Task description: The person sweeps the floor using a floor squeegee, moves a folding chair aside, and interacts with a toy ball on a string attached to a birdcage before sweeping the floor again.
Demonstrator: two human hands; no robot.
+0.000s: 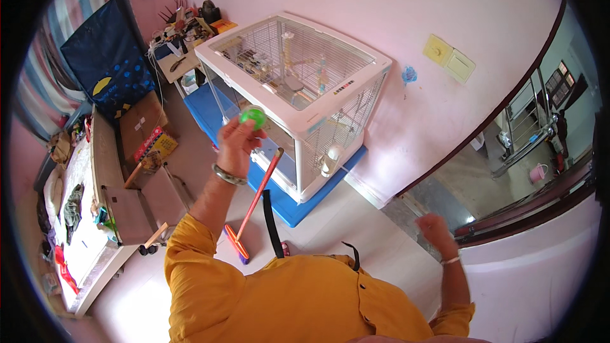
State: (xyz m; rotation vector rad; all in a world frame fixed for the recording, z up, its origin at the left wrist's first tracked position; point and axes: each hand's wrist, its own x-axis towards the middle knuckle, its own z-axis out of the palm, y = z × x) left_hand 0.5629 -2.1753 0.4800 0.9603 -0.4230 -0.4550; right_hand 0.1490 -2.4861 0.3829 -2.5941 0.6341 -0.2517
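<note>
shirt: mustard yellow, dark front button
sleeves: same yellow, forearms bare
left bracelet: thick, greyish
right wristband: thin, pale

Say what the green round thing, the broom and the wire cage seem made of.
Green round thing in the left hand: probably glossy plastic, given its bright highlights.
Broom: smooth red handle, coated metal or painted wood; orange head, likely plastic by its even colour.
Wire cage: satin white frame, likely plastic by its rounded corners; thin, regular bars look like metal.
</note>
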